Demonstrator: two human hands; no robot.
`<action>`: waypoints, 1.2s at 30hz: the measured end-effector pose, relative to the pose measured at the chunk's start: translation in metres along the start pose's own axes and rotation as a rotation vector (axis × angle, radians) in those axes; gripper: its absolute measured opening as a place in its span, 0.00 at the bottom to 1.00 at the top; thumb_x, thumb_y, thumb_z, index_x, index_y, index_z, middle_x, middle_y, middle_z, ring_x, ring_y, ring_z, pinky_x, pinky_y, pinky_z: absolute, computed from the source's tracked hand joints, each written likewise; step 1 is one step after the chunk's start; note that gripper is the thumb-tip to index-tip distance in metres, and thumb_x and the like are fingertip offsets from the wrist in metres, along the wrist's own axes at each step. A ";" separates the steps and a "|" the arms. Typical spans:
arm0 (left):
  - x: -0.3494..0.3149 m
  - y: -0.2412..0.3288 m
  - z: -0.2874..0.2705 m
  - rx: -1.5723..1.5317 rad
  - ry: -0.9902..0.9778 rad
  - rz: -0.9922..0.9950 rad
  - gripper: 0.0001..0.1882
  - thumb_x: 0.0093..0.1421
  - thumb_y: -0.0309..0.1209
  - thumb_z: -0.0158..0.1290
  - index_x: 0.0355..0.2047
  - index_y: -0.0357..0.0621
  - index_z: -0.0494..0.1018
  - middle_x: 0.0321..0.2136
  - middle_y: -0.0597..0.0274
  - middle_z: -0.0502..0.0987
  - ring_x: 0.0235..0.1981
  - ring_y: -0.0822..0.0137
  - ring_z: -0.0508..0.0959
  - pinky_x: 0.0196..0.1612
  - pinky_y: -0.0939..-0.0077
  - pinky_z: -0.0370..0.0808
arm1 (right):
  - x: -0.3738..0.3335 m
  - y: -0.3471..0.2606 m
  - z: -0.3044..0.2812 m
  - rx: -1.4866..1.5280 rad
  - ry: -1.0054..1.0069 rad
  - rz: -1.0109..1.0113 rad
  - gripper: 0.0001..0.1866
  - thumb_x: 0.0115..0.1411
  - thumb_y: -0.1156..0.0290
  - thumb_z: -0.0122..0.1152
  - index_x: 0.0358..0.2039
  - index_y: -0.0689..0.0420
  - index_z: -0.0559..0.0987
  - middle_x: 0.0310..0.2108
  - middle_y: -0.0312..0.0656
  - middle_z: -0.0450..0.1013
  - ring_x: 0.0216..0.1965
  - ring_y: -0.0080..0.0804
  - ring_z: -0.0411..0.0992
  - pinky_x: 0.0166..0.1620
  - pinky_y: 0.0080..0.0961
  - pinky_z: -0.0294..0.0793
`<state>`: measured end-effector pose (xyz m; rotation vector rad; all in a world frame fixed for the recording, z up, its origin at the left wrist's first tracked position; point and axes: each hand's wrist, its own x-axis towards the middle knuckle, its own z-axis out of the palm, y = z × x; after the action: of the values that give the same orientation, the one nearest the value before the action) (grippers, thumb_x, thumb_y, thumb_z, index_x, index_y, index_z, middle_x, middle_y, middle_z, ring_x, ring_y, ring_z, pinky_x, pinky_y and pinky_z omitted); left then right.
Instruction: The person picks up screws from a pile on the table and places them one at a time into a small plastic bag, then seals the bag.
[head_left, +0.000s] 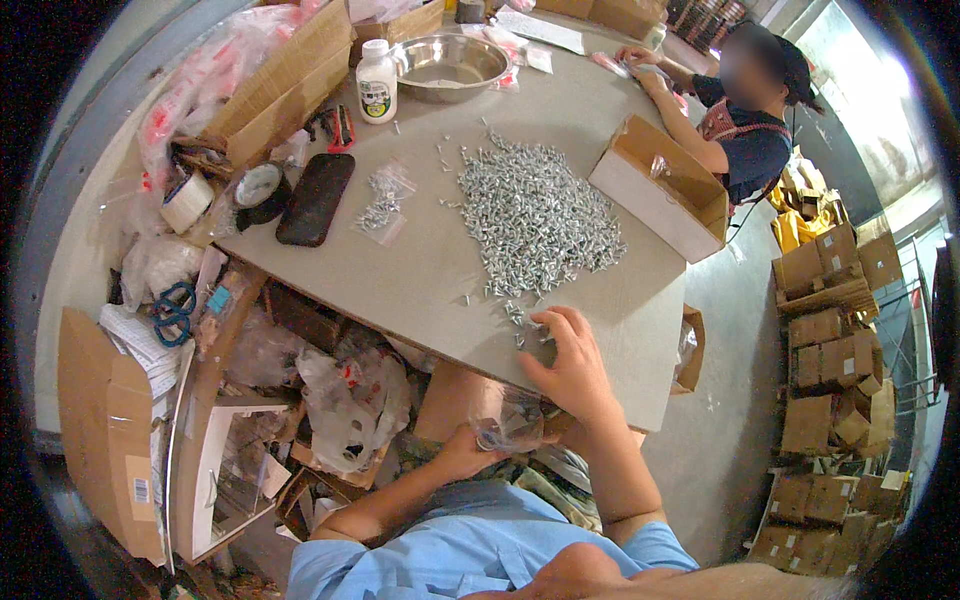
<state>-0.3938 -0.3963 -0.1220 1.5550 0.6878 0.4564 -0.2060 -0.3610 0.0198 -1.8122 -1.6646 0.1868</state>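
A large heap of small silver screws (540,210) is spread over the grey table (420,290). At the table's near edge, my right hand (575,365) curves over a few loose screws (516,314), thumb and fingers apart. Below that edge, my left hand (468,455) grips a clear plastic bag (510,425), its mouth close under the tabletop. What the bag holds cannot be made out. Left of the heap lies a small clear bag of screws (383,205).
A dark phone (316,200), black tape roll (262,190), white bottle (377,85) and steel basin (450,65) stand left and far. An open cardboard box (660,190) sits right, with a co-worker (745,130) beyond. Blue-handled scissors (174,314) lie at left.
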 end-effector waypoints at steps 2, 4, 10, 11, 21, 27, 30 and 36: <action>0.000 0.001 0.001 -0.008 0.026 0.006 0.16 0.49 0.34 0.61 0.35 0.37 0.73 0.27 0.55 0.78 0.31 0.66 0.78 0.37 0.69 0.73 | 0.004 0.003 0.010 -0.064 -0.008 -0.065 0.14 0.46 0.70 0.62 0.35 0.59 0.76 0.36 0.47 0.70 0.42 0.48 0.69 0.46 0.36 0.69; 0.000 0.003 0.000 -0.033 0.039 0.011 0.15 0.49 0.34 0.61 0.33 0.37 0.73 0.27 0.56 0.78 0.31 0.66 0.77 0.36 0.70 0.73 | 0.003 0.006 0.014 -0.035 -0.042 -0.037 0.12 0.47 0.71 0.62 0.33 0.59 0.76 0.35 0.47 0.70 0.41 0.48 0.69 0.45 0.36 0.69; 0.002 0.003 -0.001 0.023 -0.035 -0.062 0.14 0.48 0.32 0.62 0.31 0.37 0.72 0.26 0.56 0.78 0.30 0.67 0.77 0.35 0.70 0.72 | -0.014 0.004 0.010 0.016 -0.058 0.023 0.07 0.47 0.74 0.59 0.29 0.58 0.76 0.34 0.46 0.71 0.36 0.47 0.71 0.40 0.36 0.71; 0.004 0.003 0.000 0.009 -0.025 -0.038 0.14 0.48 0.32 0.62 0.30 0.38 0.72 0.25 0.57 0.77 0.29 0.67 0.77 0.34 0.70 0.72 | -0.020 0.003 0.008 0.012 -0.041 0.022 0.07 0.47 0.74 0.59 0.29 0.58 0.76 0.34 0.46 0.71 0.35 0.46 0.71 0.39 0.36 0.72; 0.021 -0.059 0.011 -0.155 -0.012 -0.003 0.11 0.49 0.31 0.62 0.28 0.43 0.71 0.25 0.63 0.73 0.29 0.72 0.72 0.33 0.75 0.71 | -0.040 -0.002 -0.011 0.388 -0.321 0.064 0.07 0.49 0.76 0.59 0.31 0.57 0.77 0.33 0.42 0.69 0.31 0.36 0.72 0.33 0.27 0.72; 0.027 -0.013 -0.009 -0.029 -0.083 0.022 0.11 0.49 0.30 0.63 0.27 0.41 0.71 0.24 0.63 0.73 0.28 0.73 0.72 0.32 0.75 0.70 | -0.046 -0.001 -0.008 0.339 -0.268 0.028 0.07 0.48 0.75 0.60 0.31 0.58 0.77 0.34 0.43 0.69 0.33 0.39 0.71 0.35 0.30 0.72; 0.015 -0.012 -0.013 0.106 -0.086 -0.029 0.13 0.48 0.32 0.64 0.29 0.41 0.72 0.25 0.63 0.73 0.31 0.72 0.72 0.35 0.74 0.70 | -0.055 -0.003 -0.003 0.249 -0.260 -0.085 0.06 0.48 0.74 0.60 0.29 0.57 0.76 0.33 0.43 0.69 0.36 0.41 0.69 0.40 0.33 0.70; -0.011 0.044 -0.088 0.156 -0.436 -0.072 0.22 0.44 0.32 0.67 0.39 0.42 0.73 0.32 0.62 0.76 0.37 0.71 0.74 0.41 0.73 0.71 | -0.065 -0.033 0.002 0.085 -0.347 -0.464 0.10 0.47 0.67 0.57 0.32 0.53 0.76 0.40 0.41 0.69 0.44 0.40 0.67 0.45 0.37 0.65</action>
<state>-0.4523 -0.3383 -0.0680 1.6972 0.4449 0.0033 -0.2459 -0.4216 0.0158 -1.3370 -2.2331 0.3755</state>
